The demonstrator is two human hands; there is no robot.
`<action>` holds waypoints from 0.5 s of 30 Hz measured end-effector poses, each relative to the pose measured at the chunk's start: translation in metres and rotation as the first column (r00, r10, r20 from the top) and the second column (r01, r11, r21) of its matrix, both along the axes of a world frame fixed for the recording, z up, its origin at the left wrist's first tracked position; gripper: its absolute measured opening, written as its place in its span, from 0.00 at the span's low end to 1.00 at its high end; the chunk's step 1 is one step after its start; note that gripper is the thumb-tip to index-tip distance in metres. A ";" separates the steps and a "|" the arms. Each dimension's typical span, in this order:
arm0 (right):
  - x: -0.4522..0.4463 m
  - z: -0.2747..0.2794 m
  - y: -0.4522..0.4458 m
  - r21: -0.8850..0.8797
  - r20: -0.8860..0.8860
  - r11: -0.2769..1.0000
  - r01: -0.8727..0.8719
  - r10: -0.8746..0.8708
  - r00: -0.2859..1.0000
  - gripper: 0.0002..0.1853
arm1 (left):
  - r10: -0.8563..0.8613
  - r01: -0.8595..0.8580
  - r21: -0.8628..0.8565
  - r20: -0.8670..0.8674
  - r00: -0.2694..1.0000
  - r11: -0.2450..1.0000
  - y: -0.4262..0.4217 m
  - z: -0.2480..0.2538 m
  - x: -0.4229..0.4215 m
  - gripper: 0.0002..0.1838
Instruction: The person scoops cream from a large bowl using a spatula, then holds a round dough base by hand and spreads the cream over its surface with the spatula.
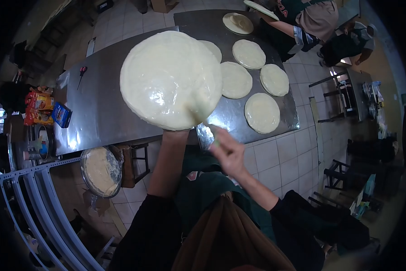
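Note:
A large round cake (162, 77) coated in glossy pale cream rests up on my left hand (175, 134), whose fingers are hidden beneath it. In my right hand (227, 151), closed in a grip, is a spatula (206, 118) with its blade blurred against the cake's lower right edge. Past the cake, several similar cream-covered rounds (262, 113) lie on the steel table (99, 113). One at the far end (237, 23) looks browner in its middle.
To the lower left stands a round pan (114, 189) of pale cream. Red-handled scissors (81, 76) and a blue box (61, 114) are at the table's left. A co-worker (318, 20) at the back right holds another round (260, 9). A blue metal rack (45, 203) is at left.

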State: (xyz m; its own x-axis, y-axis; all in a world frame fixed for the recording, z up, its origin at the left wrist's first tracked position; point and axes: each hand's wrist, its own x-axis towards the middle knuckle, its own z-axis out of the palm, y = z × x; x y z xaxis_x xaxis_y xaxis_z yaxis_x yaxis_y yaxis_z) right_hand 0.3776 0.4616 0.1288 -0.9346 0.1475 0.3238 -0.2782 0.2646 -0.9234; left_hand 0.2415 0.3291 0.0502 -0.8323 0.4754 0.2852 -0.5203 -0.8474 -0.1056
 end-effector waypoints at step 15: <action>0.018 0.006 0.028 0.116 -0.002 0.993 0.006 -0.006 1.000 0.19 | 0.012 -0.012 0.004 0.007 1.000 1.000 -0.011 0.000 0.002 0.34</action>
